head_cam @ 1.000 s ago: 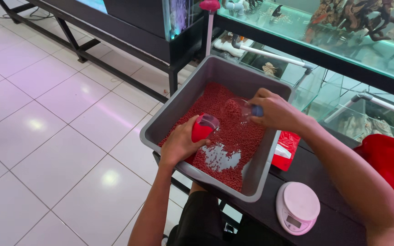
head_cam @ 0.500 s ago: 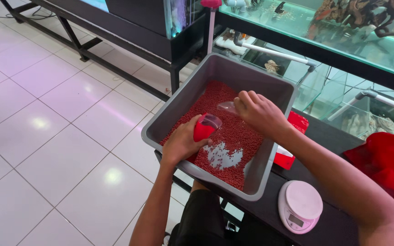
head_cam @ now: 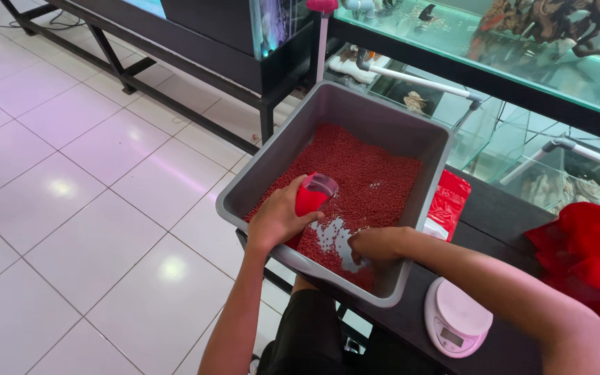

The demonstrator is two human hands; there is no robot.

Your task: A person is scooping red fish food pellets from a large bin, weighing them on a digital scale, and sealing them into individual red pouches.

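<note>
L hand (head_cam: 277,221) was closed round a small clear cup (head_cam: 313,194), filled w/ red pellets (head_cam: 376,184), mouth tilted away from the person; cup sat low in the grey tub (head_cam: 293,132), on the pellet bed near the tub's near-left wall. R hand (head_cam: 376,243) was inside the tub at its near edge, fingers curled down onto the bare pale patch (head_cam: 335,239) of tub floor where pellets were scraped away; whether it gripped anything could not be told, fingertips hidden. Hands were close together, approx. side by side, not touching.

Pellets covered most of the tub floor, thickest toward the far side. Tub rested on a dark table (head_cam: 501,215), overhanging its edge above the white tiled floor (head_cam: 71,208).

Adjacent items:
- Red plastic bag (head_cam: 449,201), just beside the tub's R wall.
- Small pink-and-white scale (head_cam: 456,321), on the table near the R forearm, apart from the tub.
- Red cloth (head_cam: 588,250), at the table's R end.
- Glass aquarium tanks (head_cam: 522,42), behind the tub.
</note>
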